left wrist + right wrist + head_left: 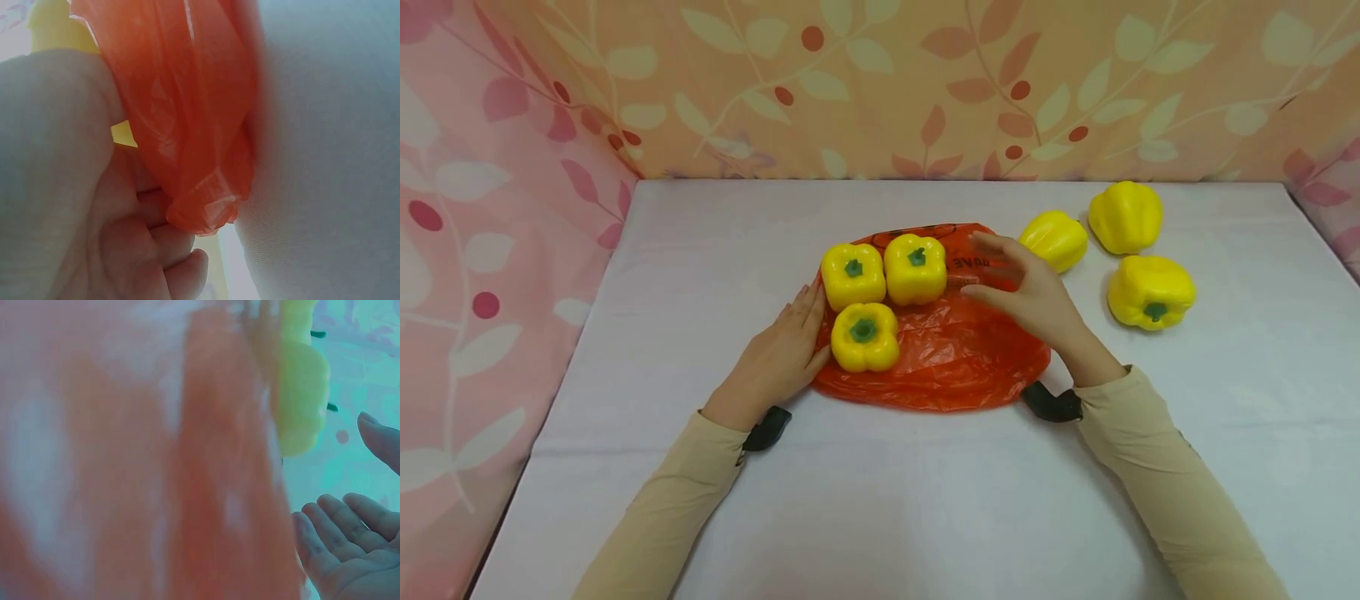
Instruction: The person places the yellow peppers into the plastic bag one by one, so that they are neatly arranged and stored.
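Three yellow bell peppers with green stems stand together on the left part of a red plastic bag (962, 358): one at the back left (853, 287), one beside it (917, 283), one in front (865, 350). My left hand (778, 350) lies against the bag's left edge, fingers fairly straight; the left wrist view shows this hand (125, 231) beside the hanging red film (187, 112). My right hand (1033, 292) is held over the bag's right side, fingers spread and holding nothing. In the right wrist view its fingers (337, 537) are apart from the blurred red film (212, 456).
Right of the bag lie three more yellow peppers: one near my right hand (1056, 240), one at the back (1126, 218), one in front (1152, 292). The white tabletop (910, 500) meets a leaf-patterned cloth (880, 92) behind and at the left.
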`<state>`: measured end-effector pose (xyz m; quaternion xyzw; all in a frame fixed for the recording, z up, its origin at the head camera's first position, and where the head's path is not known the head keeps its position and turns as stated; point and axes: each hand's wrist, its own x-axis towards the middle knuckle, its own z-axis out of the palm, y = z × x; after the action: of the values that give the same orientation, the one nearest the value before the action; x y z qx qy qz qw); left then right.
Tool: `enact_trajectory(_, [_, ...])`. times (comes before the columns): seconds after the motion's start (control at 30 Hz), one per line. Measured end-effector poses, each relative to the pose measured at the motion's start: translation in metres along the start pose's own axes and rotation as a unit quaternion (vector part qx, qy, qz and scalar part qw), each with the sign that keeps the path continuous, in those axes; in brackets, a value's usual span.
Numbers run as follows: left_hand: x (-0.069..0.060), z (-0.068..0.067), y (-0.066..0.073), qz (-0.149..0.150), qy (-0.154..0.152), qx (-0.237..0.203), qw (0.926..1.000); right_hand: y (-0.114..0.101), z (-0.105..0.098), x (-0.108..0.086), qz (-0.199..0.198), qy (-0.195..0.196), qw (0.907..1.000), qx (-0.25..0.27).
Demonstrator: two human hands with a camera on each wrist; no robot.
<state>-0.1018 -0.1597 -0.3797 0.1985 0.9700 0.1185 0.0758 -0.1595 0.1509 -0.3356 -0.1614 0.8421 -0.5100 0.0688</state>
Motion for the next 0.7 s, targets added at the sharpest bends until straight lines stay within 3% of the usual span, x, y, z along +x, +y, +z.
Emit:
enact_trajectory(0.27, [0.0, 0.0, 0.0, 0.0, 0.003, -0.002, 1.0, 0.007, -0.021, -0.016, -0.022, 0.039, 0.9983, -0.036])
enact_trajectory(0.5, [0.0, -0.001, 0.0, 0.002, 0.004, -0.002, 1.0, 0.011, -0.037, -0.03, -0.02, 0.068, 0.9973, -0.02])
enact_trajectory(0.7, [0.0, -0.002, 0.001, 0.003, 0.002, 0.001, 1.0, 0.013, -0.048, -0.039, -0.026, 0.104, 0.9936, -0.036])
